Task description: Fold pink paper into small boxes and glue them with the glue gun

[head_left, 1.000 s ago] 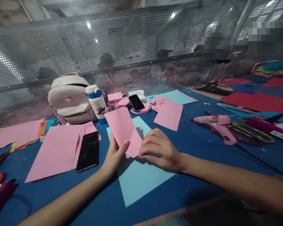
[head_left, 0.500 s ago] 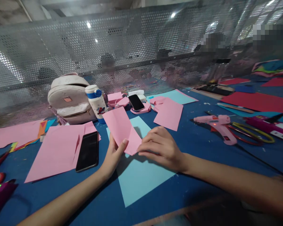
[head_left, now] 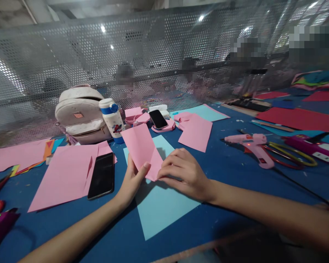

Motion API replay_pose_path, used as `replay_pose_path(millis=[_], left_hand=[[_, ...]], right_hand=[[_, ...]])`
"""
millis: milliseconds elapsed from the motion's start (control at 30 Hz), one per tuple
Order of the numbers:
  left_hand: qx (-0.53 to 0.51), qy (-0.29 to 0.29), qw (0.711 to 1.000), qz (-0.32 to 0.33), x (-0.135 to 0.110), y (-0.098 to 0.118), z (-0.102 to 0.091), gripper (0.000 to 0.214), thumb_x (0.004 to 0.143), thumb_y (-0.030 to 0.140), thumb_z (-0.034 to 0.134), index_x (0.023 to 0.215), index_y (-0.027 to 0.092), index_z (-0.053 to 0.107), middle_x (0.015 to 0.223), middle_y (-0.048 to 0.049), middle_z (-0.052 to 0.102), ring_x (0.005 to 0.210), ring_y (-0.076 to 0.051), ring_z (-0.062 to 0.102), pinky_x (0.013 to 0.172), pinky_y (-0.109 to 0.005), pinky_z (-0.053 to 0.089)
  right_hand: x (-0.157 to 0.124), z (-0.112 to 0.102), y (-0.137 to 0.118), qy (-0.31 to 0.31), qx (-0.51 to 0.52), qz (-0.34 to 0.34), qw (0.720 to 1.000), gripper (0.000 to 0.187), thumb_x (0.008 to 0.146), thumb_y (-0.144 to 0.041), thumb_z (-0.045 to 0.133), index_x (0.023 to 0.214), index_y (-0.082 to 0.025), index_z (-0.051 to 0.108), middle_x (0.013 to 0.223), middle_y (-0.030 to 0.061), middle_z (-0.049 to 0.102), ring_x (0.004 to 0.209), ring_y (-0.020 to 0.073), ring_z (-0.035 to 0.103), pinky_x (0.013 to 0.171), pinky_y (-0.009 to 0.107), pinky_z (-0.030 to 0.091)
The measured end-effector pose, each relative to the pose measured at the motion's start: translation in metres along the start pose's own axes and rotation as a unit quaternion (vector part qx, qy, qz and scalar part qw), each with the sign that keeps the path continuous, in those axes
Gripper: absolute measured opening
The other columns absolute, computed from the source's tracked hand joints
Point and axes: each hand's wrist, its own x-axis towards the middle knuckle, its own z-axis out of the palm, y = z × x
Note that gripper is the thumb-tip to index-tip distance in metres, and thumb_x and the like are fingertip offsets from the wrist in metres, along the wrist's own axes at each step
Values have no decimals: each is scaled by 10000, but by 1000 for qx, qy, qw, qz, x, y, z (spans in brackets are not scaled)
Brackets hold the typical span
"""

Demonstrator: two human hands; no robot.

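Observation:
A folded pink paper (head_left: 142, 148) stands tilted above a light blue sheet (head_left: 161, 204) on the blue table. My left hand (head_left: 131, 180) pinches its lower edge from the left, thumb on the front. On the right, my right hand (head_left: 183, 171) has its fingers curled onto the paper's lower right corner, pressing it toward the blue sheet. Both hands hold the same piece.
A black phone (head_left: 102, 176) lies on pink sheets (head_left: 63, 175) to the left. Behind stand a beige backpack (head_left: 80, 113), a white bottle (head_left: 112, 118) and a second phone (head_left: 158, 119). A pink glue gun (head_left: 249, 144) and scissors (head_left: 290, 155) lie right. A perforated metal screen (head_left: 71, 58) bounds the far side.
The pink paper has turned slightly more upright and shifted a little left. My right hand slid left along its lower edge. The left hand stayed in place.

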Motion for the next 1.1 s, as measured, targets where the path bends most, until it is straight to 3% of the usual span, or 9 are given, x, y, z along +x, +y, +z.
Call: replay_pose_path(millis=[267,533,667,800,967,1100], left_hand=[[7,-3,1000,8,-1,4,2,503,880,494,637,1278,251,450,1171,-42,548,1092,-228,533,936,-321,453],[-3,1,1000,-5,-1,2,1,550,870,524,641,1298,239,447,1151,-52,560,1078,-240,543,964,-361,455],[-16,-6,1000,-10,0,0,0,556,870,533,637,1295,236,436,1245,-76,542,1154,-260,537,1003,-382,453],[-46,-44,998,-4,2,-3,-4,745,770,585,728,1331,234,387,1346,-116,513,1258,-313,513,1002,-402,479],[-94,-134,986,16,8,-2,-7,937,633,494,871,1369,247,346,1421,-137,483,1340,-339,470,1067,-424,444],[-100,-111,988,28,13,-4,-4,867,661,467,862,1343,239,378,1437,-144,474,1355,-329,461,1075,-414,443]], right_hand=[[1,2,-1,-14,16,9,1000,59,923,-173,616,887,-197,656,868,20,666,837,179,502,771,342,338],[-1,2,2,-18,55,4,998,56,926,-262,671,938,-208,682,881,17,677,854,172,529,779,328,354],[-1,3,1,-14,46,8,999,56,935,-256,661,931,-207,689,891,16,683,847,165,533,780,325,361],[-1,2,2,-11,44,15,999,89,949,-269,641,927,-208,702,874,19,678,826,164,534,778,325,373],[-3,-2,9,12,59,35,998,109,944,-274,646,900,-203,714,833,25,666,801,167,532,766,327,384],[-6,-3,14,24,65,40,997,137,940,-310,650,891,-204,722,810,22,665,788,163,537,753,322,401]])
